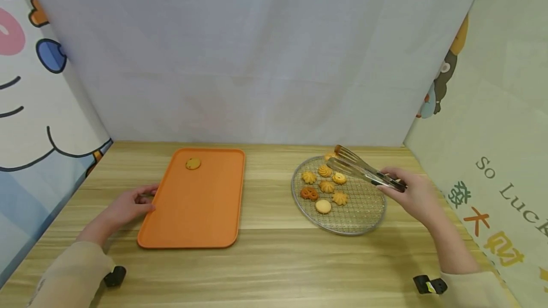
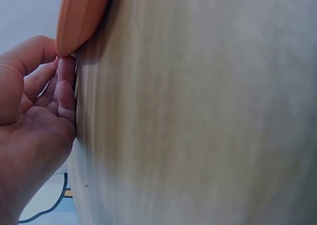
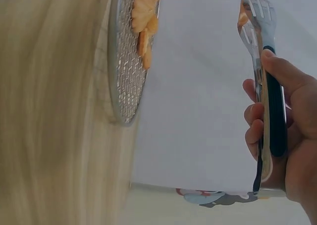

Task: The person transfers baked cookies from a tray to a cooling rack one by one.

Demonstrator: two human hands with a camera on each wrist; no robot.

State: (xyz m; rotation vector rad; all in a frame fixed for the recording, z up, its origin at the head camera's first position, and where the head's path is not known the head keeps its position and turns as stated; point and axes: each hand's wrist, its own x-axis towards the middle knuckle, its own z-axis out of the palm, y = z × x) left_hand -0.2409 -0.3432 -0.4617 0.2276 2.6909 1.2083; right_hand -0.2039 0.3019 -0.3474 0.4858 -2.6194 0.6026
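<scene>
An orange tray (image 1: 197,203) lies on the left of the table, with one round speckled cookie (image 1: 193,163) near its far left corner. My left hand (image 1: 130,206) pinches the tray's left edge, thumb above and fingers low against the tabletop. My right hand (image 1: 413,194) grips metal tongs (image 3: 270,96) with dark handles. The tongs' slotted ends are spread apart above the far side of a round wire rack (image 1: 364,217). On that rack lie several cookies, among them a pretzel-shaped one (image 1: 309,193), a plain round one (image 1: 323,206) and ridged ones (image 1: 340,198). An orange-brown tint shows inside the tongs' tip, cookie or reflection, I cannot tell.
The wooden table (image 1: 269,260) runs between tray and rack. A pale curtain (image 1: 257,61) hangs along its far edge. Printed cloths stand at the left (image 1: 51,108) and right (image 1: 492,156) sides.
</scene>
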